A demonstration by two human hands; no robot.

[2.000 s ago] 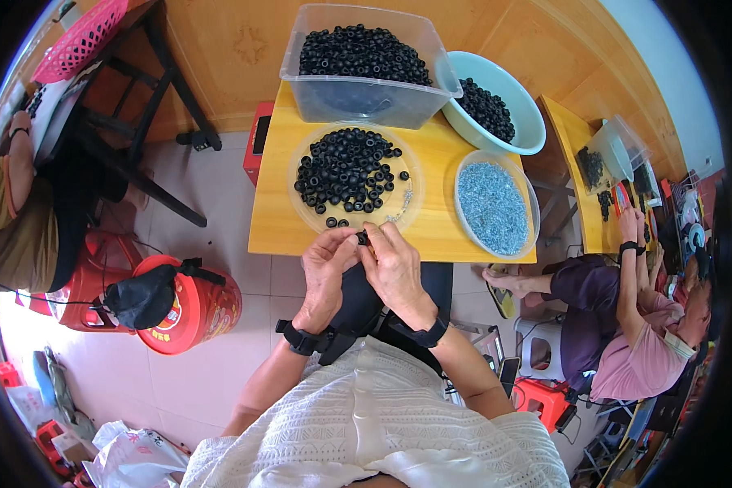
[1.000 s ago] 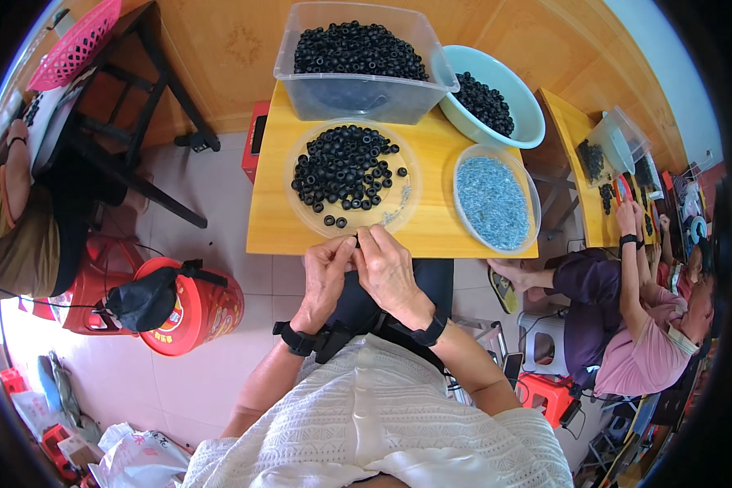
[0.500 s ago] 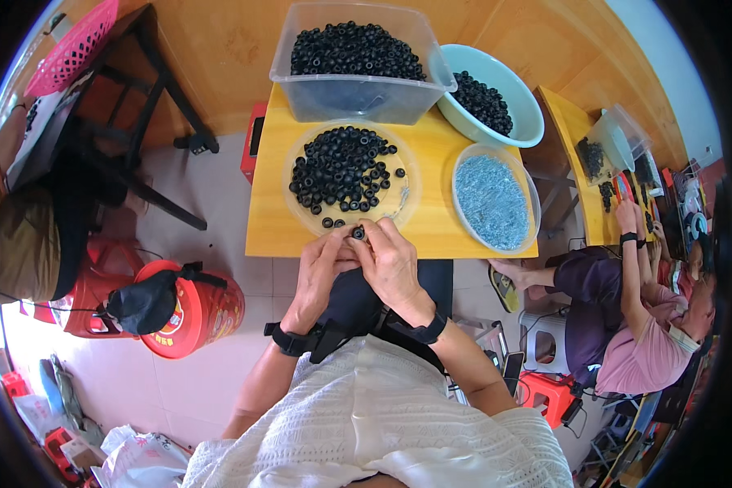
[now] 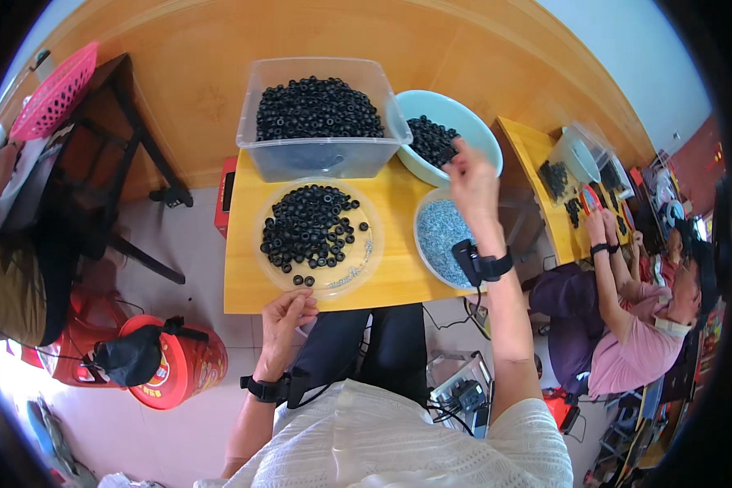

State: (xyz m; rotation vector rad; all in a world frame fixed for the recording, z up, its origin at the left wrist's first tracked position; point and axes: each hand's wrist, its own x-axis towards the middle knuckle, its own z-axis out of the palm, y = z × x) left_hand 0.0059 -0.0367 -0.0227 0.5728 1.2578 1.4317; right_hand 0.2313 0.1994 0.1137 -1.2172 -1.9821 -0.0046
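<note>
My left hand (image 4: 288,319) is at the table's front edge, by the near rim of a round clear tray (image 4: 366,281). Its fingers are curled together, and whatever they may hold is hidden. A heap of small black rings (image 4: 305,220) lies in that tray, with tiny clear-blue bits along its right side. My right hand (image 4: 473,183) is raised over the near rim of a pale blue bowl (image 4: 484,146) with more black rings (image 4: 433,138). Its fingers are blurred, so I cannot see whether they hold a ring. Below its wrist sits a tub of small bluish pieces (image 4: 443,240).
A clear bin (image 4: 325,159) full of black rings stands at the back of the yellow table (image 4: 390,289). To the left are a red bucket (image 4: 191,366) and a dark wooden stool (image 4: 150,122). A co-worker in pink (image 4: 638,350) handles black pieces at another table on the right.
My hands have parted from around a black ring at the tray's front. The right went up and right to the blue bowl; the left stayed near the tray. The view has shifted.
</note>
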